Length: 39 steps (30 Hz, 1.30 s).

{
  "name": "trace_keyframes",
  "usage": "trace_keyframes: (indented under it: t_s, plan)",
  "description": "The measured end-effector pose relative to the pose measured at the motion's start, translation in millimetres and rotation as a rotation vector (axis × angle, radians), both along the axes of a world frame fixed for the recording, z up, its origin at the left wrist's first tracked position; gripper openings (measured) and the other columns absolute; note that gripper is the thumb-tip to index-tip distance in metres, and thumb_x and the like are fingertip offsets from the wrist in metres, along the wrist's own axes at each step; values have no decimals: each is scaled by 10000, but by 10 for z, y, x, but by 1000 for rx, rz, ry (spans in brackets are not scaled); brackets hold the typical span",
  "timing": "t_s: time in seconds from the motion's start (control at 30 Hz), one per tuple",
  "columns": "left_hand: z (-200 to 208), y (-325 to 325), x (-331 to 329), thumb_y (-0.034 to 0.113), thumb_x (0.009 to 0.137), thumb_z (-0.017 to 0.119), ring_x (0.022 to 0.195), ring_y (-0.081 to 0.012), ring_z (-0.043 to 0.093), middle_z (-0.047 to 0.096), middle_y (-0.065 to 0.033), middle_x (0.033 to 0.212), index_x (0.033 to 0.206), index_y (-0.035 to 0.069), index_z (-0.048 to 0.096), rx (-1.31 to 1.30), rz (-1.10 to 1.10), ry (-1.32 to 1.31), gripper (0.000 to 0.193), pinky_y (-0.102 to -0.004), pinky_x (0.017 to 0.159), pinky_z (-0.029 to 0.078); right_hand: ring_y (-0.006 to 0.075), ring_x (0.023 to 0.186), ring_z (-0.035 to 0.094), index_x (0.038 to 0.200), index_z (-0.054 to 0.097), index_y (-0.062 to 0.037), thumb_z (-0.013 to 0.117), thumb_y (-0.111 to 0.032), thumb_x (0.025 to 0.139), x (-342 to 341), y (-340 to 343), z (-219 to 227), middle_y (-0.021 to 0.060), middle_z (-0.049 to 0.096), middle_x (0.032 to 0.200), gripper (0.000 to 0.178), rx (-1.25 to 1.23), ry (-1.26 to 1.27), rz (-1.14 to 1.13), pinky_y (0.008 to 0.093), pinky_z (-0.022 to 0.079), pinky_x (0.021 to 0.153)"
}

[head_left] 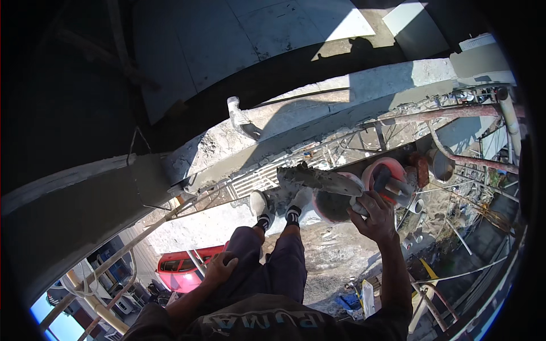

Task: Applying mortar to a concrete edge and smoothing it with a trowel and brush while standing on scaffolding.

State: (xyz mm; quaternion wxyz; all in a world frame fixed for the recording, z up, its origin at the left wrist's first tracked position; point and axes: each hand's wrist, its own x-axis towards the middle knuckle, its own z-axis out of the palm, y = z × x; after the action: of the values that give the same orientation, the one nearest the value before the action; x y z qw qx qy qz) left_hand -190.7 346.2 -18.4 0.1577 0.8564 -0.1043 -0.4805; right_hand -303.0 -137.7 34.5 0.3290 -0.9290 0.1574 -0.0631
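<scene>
My right hand (375, 215) is closed round the handle of a trowel (321, 180). Its long blade points left and carries wet grey mortar. Just below the blade is a pinkish bucket (316, 211) with grey mortar inside, partly hidden by the trowel and hand. A second red-pink bucket (371, 170) stands beyond my right hand, with dark and grey tools or pipe-like pieces in it. My left hand (220, 267) rests by my left thigh, its fingers curled in, and I see nothing in it.
A concrete ledge (318, 116) runs across ahead, bearing a pale-ended tool (234, 108). My feet stand on a narrow platform (193, 227) with scaffold poles (472, 111) around. A red vehicle (187, 267) is far below at left. A reddish brick-like block (420, 169) lies by the buckets.
</scene>
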Motion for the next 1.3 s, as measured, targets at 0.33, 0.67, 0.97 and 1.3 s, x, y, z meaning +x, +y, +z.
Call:
trace_keyframes:
  t_s: [0.33, 0.67, 0.97, 1.3]
  plan:
    - [-3, 52, -32, 380, 880, 681, 1075, -361, 635, 656, -220, 1135, 1146, 6, 647, -51, 145, 1, 460, -437, 936, 494, 252, 762, 648, 1149, 608, -121, 716, -199, 820, 610, -204, 4, 47, 629, 900, 355, -411, 73, 119, 389, 552, 663]
    - [-6, 65, 12, 380, 882, 678, 1045, -347, 654, 681, -217, 1087, 1129, 11, 659, -39, 217, 60, 444, -427, 919, 504, 416, 890, 679, 1196, 588, -28, 681, -200, 865, 464, 316, 629, 224, 690, 991, 385, 163, 308, -43, 482, 531, 706]
    - [-62, 7, -27, 386, 874, 687, 1017, -348, 651, 655, -219, 1111, 1137, 13, 649, -29, 165, 3, 457, -423, 890, 510, 411, 915, 668, 1133, 633, -27, 588, -255, 910, 952, 25, 432, 237, 683, 951, 322, 267, 503, 56, 472, 520, 790]
    - [8, -182, -87, 378, 880, 683, 1026, -356, 646, 652, -231, 1113, 1139, 0, 644, -5, 128, -13, 459, -428, 898, 507, 163, 762, 670, 1055, 652, -4, 596, -204, 897, 690, -1009, 340, 107, 688, 887, 261, 321, 529, 81, 328, 517, 664]
